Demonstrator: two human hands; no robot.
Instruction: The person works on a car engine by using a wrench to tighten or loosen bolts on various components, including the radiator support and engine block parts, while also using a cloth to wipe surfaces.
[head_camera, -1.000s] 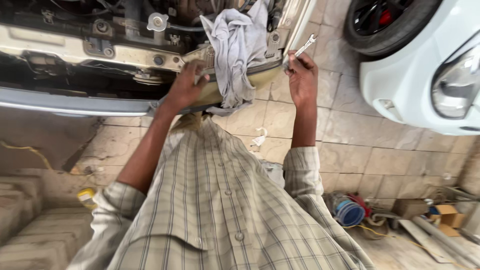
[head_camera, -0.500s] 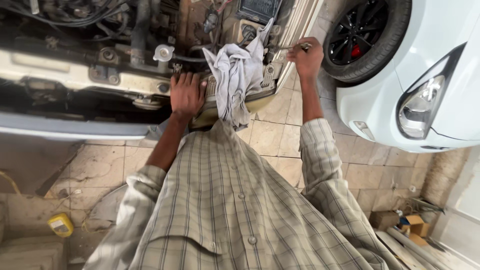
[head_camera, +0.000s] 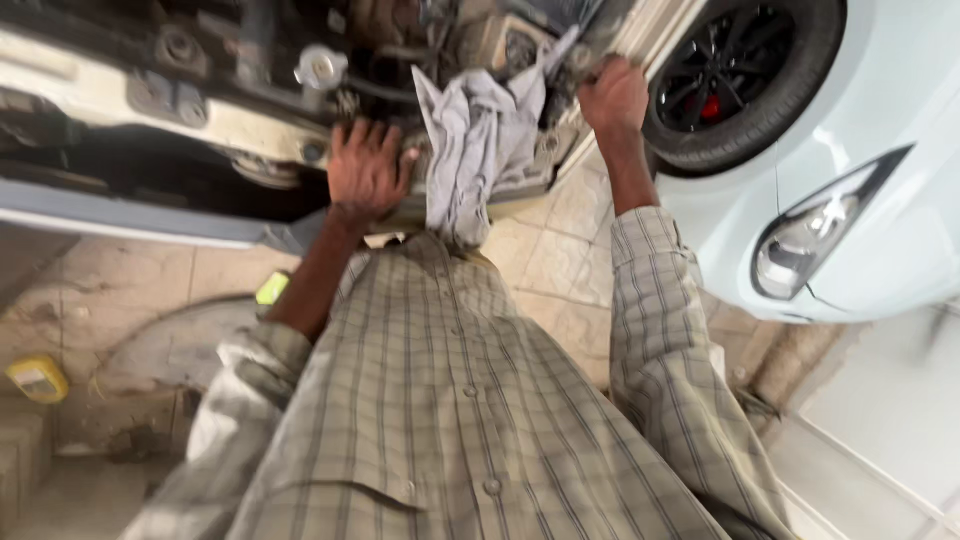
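Note:
I lean over the open engine bay of a car. My left hand lies flat on the bay's front crossmember, fingers spread and holding nothing. A grey rag hangs over that front edge just right of it. My right hand is a closed fist at the bay's right corner, beside the rag's top. It grips a slim metal tool, blurred here and mostly hidden by the fist. My checked shirt fills the lower middle.
A pale car stands close on the right, with its black wheel and headlight. A yellow container sits on the tiled floor at the left. A round silver cap shows in the bay.
My right hand with the tool has gone from above the floor to the bay's right corner. The left hand stays on the front edge. The view has shifted closer and rightward.

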